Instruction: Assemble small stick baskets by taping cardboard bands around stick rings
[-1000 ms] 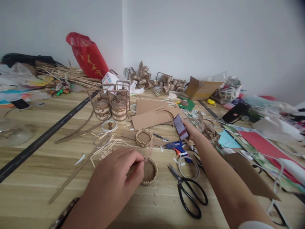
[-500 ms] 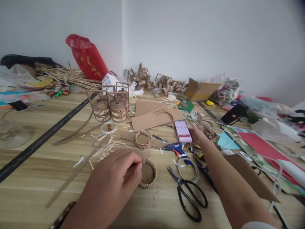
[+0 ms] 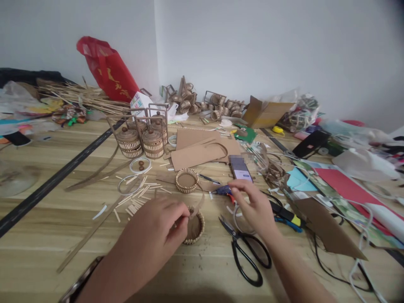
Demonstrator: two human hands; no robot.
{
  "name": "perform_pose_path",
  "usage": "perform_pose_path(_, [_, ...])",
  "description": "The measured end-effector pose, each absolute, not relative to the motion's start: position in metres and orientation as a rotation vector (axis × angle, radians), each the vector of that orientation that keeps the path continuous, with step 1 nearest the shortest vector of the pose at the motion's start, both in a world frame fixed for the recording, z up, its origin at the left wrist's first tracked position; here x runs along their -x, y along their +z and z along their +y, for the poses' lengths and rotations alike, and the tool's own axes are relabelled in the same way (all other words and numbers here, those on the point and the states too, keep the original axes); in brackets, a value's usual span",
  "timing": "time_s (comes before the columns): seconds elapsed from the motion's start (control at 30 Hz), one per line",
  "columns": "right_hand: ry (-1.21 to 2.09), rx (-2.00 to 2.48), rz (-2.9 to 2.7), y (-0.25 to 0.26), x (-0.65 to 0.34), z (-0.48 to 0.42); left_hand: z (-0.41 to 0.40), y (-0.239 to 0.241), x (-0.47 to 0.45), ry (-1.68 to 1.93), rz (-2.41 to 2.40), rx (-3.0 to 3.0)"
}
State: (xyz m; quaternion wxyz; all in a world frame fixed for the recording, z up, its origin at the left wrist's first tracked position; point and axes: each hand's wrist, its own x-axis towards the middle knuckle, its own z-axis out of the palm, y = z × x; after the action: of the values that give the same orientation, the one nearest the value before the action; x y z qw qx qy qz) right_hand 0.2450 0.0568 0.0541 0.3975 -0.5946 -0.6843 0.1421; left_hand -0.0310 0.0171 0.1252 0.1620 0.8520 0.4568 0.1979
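Observation:
My left hand (image 3: 158, 227) is closed in a pinch on a thin brown strip (image 3: 198, 205) that curls up from its fingertips. Just beyond those fingertips lies a small round basket (image 3: 199, 229) ringed with short sticks, partly covered by the hand. A second basket ring (image 3: 187, 181) rests behind it. My right hand (image 3: 254, 208) is open, thumb and forefinger apart, over a blue glue gun (image 3: 224, 190), whose handle it hides. Below that hand lie black-handled scissors (image 3: 243, 248), and a white coil (image 3: 240, 221) is partly hidden. The phone (image 3: 241, 170) lies behind it.
Loose sticks (image 3: 139, 198) and white rings (image 3: 129, 185) lie left of the baskets. Finished lidded baskets (image 3: 153, 143) with handles stand behind. Cardboard sheets (image 3: 197, 155) are at centre; a utility knife (image 3: 285, 213), brown card (image 3: 328, 225) and cords lie right.
My right hand has left the phone and come nearer, over the glue gun. The phone's screen display has changed. My left hand keeps its pinch on the strip. The view has shifted slightly.

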Motion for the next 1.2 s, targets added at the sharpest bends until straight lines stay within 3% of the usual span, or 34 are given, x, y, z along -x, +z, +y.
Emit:
perform_pose_path(0.1, [0.092,1.142,-1.967,0.067,-0.212,0.014,0.019,0.12,0.03,0.366,1.171,-2.617])
perform_pose_path(0.23, [0.25,0.996,-2.26,0.074,-0.191,-0.001,0.016,0.118,0.029,0.262,0.97,-2.749])
perform_pose_path(0.47, [0.487,0.998,-2.206,0.063,-0.185,0.0,0.017,0.119,0.029,0.198,1.058,-2.78])
perform_pose_path(0.77, [-0.009,1.818,-1.594,0.023,-0.315,0.099,0.019,0.116,0.034,0.249,1.075,-2.796])
perform_pose_path(1.2, [-0.125,2.041,-1.696,-0.021,-0.36,0.141,0.022,0.111,0.039,0.159,1.133,-2.805])
